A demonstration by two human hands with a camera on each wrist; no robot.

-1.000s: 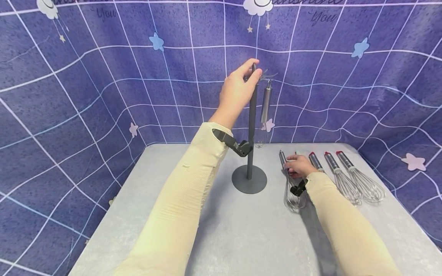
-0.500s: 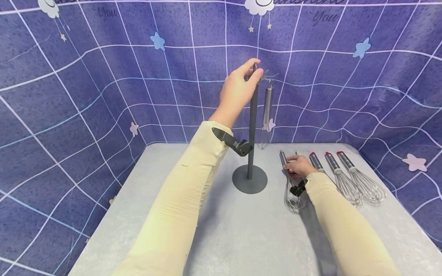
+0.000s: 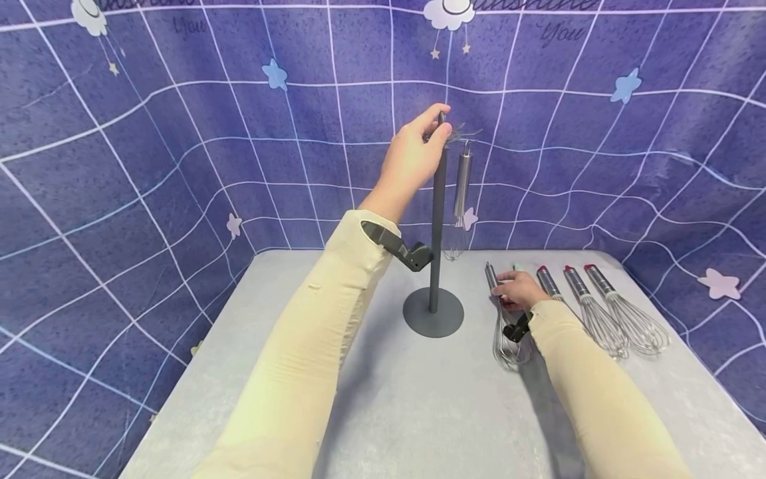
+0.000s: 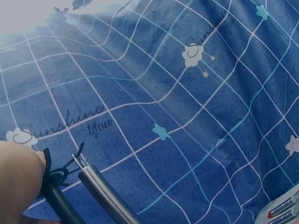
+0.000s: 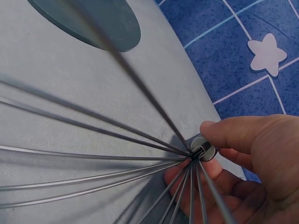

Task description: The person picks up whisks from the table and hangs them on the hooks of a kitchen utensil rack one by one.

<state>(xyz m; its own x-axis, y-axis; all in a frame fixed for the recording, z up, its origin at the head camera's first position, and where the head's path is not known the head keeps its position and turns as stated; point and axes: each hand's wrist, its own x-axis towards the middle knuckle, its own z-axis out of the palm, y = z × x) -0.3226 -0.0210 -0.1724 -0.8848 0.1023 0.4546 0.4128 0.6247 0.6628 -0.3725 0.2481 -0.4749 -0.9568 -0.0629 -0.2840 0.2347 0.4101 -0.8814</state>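
With its fingers and thumb, my left hand grips the top of a dark grey hook stand with a round base. From one of its thin hooks hangs a steel whisk, handle up, just right of the pole; the left wrist view shows its handle loop over the hook. Lower right, my right hand pinches the handle of another steel whisk at the table's back. In the right wrist view its wires fan out from the handle end between thumb and fingers.
Right of my hand, several whisks with red-tipped handles lie side by side, among them one whisk and an outermost whisk. A pale green tip shows behind my right hand. A blue patterned curtain surrounds the grey table.
The hanging whisk sways slightly on its hook. Both hands keep their places, the left on the stand and the right on the whisk handle.
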